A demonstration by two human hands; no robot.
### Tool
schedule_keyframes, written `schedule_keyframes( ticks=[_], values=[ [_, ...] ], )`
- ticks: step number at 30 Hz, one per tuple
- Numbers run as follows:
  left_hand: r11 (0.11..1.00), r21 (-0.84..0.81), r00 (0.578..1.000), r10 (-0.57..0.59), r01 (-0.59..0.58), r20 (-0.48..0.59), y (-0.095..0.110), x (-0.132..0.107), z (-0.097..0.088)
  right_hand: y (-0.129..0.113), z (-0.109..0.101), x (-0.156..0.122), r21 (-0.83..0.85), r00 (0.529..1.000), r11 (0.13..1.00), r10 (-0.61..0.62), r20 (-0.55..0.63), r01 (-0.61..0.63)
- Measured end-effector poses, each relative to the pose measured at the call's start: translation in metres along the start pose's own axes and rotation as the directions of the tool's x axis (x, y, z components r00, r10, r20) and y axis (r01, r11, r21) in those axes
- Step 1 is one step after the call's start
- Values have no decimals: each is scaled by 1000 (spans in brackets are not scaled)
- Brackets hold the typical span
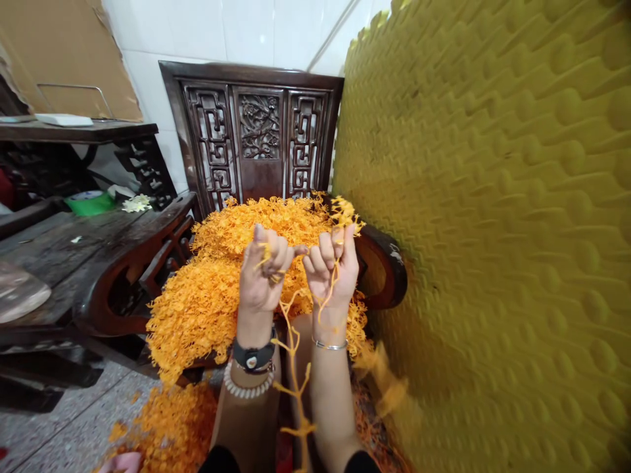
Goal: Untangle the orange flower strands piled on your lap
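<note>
My left hand [262,272] is raised with its fingers curled round small orange plastic bits. Close beside it, my right hand [331,269] is closed too, its thumb and finger pinching an orange plastic sprig [345,213] that sticks out above. Below and between my hands hangs a thin branched orange stem [294,368], running down toward my lap. Where its top end is held is partly hidden by my fingers. Behind both hands, a large heap of orange plastic sprigs [202,299] covers the seat of a dark carved wooden chair [261,177].
A tall yellow foam mat [483,217] stands along the right side. More orange sprigs [172,427] lie low at left, near a pink object [122,462]. The dark wooden table [44,240] at left holds a green roll [89,202]. Orange pieces [389,384] blur at lower right.
</note>
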State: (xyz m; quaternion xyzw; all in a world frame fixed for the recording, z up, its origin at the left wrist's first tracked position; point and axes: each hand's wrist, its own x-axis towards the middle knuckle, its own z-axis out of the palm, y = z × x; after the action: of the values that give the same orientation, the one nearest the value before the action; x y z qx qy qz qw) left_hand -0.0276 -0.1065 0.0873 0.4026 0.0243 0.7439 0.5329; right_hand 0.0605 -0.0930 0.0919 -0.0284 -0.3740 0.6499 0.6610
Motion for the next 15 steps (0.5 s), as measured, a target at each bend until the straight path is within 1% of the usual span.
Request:
schedule_keyframes(
  ticks=[3, 6, 9, 11, 13, 15],
  values=[
    [995, 86, 999, -46, 48, -24, -10, 1, 3, -5, -6, 1, -145, 999, 989, 22, 23, -18],
    [993, 83, 995, -76, 81, -58, -15, 2, 2, -10, -10, -3, -322, 999, 946, -41, 21, 46],
    [988, 115, 990, -87, 100, -110, -14, 3, 0, -14, -11, -6, -450, 995, 888, -100, 21, 99],
    [977, 157, 984, -125, 144, -126, -12, 3, 1, -15, -11, -7, -512, 993, 853, -118, 6, 104],
    [965, 168, 977, -187, 203, -107, -11, 3, 3, -15, -11, -7, -550, 993, 829, -120, 0, 100],
    [956, 169, 970, -229, 240, -85, -11, 2, 4, -15, -10, -8, -566, 994, 818, -105, 21, 98]
  ],
)
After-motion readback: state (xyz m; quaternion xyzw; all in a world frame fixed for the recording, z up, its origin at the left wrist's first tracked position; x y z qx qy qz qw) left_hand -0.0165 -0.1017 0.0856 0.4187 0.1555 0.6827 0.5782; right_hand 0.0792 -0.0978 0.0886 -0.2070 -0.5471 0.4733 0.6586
